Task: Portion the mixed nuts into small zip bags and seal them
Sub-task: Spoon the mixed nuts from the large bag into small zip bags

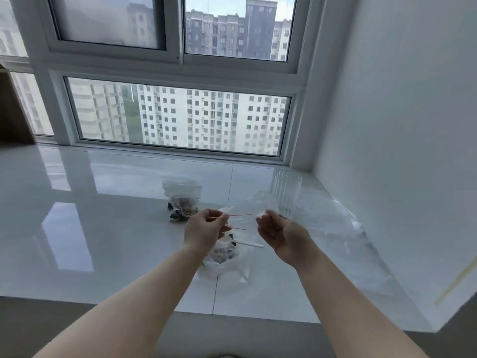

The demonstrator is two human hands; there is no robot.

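Note:
I hold a small clear zip bag (241,221) with a red seal line in the air between both hands. My left hand (205,228) pinches its left top corner. My right hand (277,229) grips its right edge with curled fingers. Below the bag a large clear bag of mixed nuts (223,254) lies open on the white sill, with a white plastic spoon (249,244) resting in it. Behind my left hand lies a filled small zip bag of nuts (182,209).
A stack of unused zip bags (182,186) lies beyond the filled one. A clear ribbed plastic cup (286,195) stands at the right, beside crumpled clear plastic (343,223) along the white wall. The glossy sill (103,228) ends at a front edge near me.

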